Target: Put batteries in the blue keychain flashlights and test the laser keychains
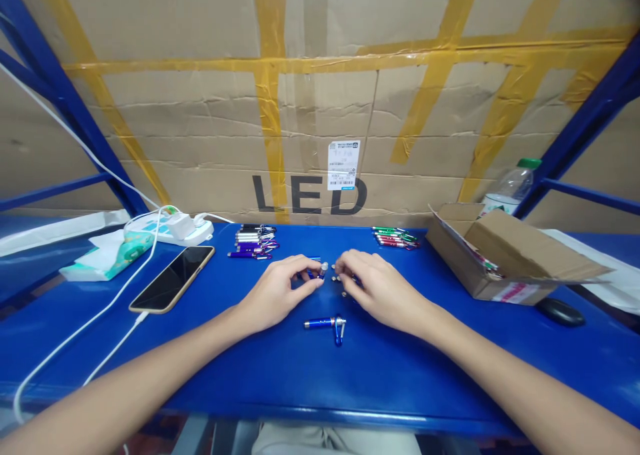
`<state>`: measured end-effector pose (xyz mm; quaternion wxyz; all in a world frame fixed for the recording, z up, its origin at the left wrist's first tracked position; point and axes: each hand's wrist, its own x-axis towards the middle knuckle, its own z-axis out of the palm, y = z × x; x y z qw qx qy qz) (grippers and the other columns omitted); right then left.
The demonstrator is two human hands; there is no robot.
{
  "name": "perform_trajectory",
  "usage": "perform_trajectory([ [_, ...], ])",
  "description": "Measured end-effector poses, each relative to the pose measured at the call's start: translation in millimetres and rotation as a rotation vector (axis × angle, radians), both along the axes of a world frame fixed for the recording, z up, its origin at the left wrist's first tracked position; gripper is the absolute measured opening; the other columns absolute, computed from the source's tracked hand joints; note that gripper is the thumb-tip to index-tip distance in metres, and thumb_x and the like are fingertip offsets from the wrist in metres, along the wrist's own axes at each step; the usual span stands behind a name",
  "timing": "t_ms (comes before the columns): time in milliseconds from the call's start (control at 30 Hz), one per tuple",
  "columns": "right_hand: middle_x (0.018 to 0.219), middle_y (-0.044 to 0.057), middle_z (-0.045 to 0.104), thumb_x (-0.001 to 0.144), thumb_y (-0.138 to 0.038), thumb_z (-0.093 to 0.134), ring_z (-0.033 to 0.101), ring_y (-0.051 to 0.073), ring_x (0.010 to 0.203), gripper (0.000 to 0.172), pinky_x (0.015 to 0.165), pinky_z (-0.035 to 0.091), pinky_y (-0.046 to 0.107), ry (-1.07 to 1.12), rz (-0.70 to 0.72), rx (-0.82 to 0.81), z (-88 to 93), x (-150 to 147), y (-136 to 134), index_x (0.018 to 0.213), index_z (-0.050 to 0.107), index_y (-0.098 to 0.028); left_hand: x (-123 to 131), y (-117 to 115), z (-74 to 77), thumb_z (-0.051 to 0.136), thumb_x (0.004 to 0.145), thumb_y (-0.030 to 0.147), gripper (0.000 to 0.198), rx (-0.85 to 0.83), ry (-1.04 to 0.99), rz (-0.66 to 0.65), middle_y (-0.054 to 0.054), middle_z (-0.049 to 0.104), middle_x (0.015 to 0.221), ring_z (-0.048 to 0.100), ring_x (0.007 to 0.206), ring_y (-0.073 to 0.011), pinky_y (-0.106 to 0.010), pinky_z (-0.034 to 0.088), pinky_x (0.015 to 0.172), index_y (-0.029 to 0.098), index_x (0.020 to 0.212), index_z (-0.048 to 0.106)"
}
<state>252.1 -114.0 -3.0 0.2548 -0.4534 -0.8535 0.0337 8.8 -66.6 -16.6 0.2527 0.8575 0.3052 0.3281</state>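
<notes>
My left hand (277, 287) is closed, thumb and fingers pinching a small blue mini flashlight part with a silver end (324, 267). A further bit of blue shows just behind those fingers. Opposite it, my right hand (375, 283) hovers low with curled fingers, its fingertips beside a few small round button cells (335, 279) on the table; whatever those fingers hold is hidden. Nearer to me lies a blue mini flashlight (319, 323) with a carabiner clip (339, 332) at its right end.
Black, silver and purple flashlights (253, 240) lie at the back left, green and red ones (395, 237) at the back right. On the left are a phone (173, 280), tissue pack (107, 258) and power strip (150, 228). An open carton (465, 268) and a mouse (560, 312) stand right.
</notes>
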Motion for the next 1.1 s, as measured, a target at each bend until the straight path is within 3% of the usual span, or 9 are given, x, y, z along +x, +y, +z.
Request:
perform_trajectory([
  [133, 0.104, 0.007, 0.071, 0.107, -0.025, 0.062, 0.064, 0.025, 0.095, 0.011, 0.082, 0.039, 0.036, -0.226, 0.003, -0.117, -2.3, 6.2, 2.5, 0.097, 0.057, -0.022, -0.3, 1.8, -2.0, 0.071, 0.101, 0.033, 0.023, 0.000, -0.027, 0.051, -0.005, 0.076, 0.107, 0.068, 0.087, -0.0177, -0.029, 0.052, 0.080, 0.020, 0.119, 0.076],
  [400, 0.105, 0.004, 0.070, 0.111, -0.025, 0.059, 0.063, 0.024, 0.104, 0.010, 0.090, 0.032, 0.038, -0.134, 0.144, -0.203, -4.3, 9.4, -0.3, 0.101, 0.059, -0.022, -0.8, 2.5, -3.4, 0.071, 0.100, 0.031, 0.022, -0.003, -0.029, 0.043, -0.004, 0.076, 0.108, 0.066, 0.086, -0.0169, -0.029, 0.051, 0.080, 0.020, 0.119, 0.075],
  [533, 0.105, 0.004, 0.069, 0.111, -0.022, 0.058, 0.062, 0.024, 0.103, 0.012, 0.091, 0.031, 0.038, -0.127, 0.146, -0.231, -1.7, 6.7, -1.1, 0.099, 0.058, -0.022, -0.9, 2.7, -3.4, 0.070, 0.101, 0.031, 0.022, 0.004, -0.028, 0.022, -0.005, 0.075, 0.108, 0.066, 0.086, -0.0168, -0.030, 0.051, 0.081, 0.020, 0.119, 0.075],
  [700, 0.103, 0.006, 0.067, 0.115, -0.019, 0.040, 0.058, 0.023, 0.096, 0.023, 0.088, 0.031, 0.039, -0.187, 0.118, -0.195, -1.0, 0.2, -4.4, 0.096, 0.052, -0.021, -0.3, 2.4, -3.1, 0.070, 0.102, 0.031, 0.022, 0.001, -0.019, 0.002, -0.004, 0.074, 0.107, 0.065, 0.086, -0.0167, -0.030, 0.050, 0.081, 0.020, 0.119, 0.075],
  [933, 0.092, 0.000, 0.062, 0.118, -0.028, 0.035, 0.055, 0.019, 0.080, 0.018, 0.079, 0.038, 0.033, 0.133, 0.049, -0.104, -3.0, 3.9, 0.8, 0.105, 0.048, -0.024, -0.5, 0.1, -0.4, 0.070, 0.102, 0.031, 0.019, 0.027, 0.032, -0.010, -0.002, 0.073, 0.100, 0.066, 0.085, -0.0170, -0.029, 0.050, 0.077, 0.021, 0.117, 0.076],
  [1100, 0.108, 0.004, 0.067, 0.113, -0.025, 0.050, 0.061, 0.020, 0.096, 0.007, 0.086, 0.046, 0.032, 0.276, 0.091, -0.012, 0.8, 2.9, 1.7, 0.112, 0.056, -0.025, -1.0, -0.9, 0.3, 0.069, 0.103, 0.030, 0.019, 0.049, 0.048, -0.032, -0.003, 0.072, 0.099, 0.066, 0.087, -0.0175, -0.030, 0.050, 0.082, 0.021, 0.119, 0.075],
])
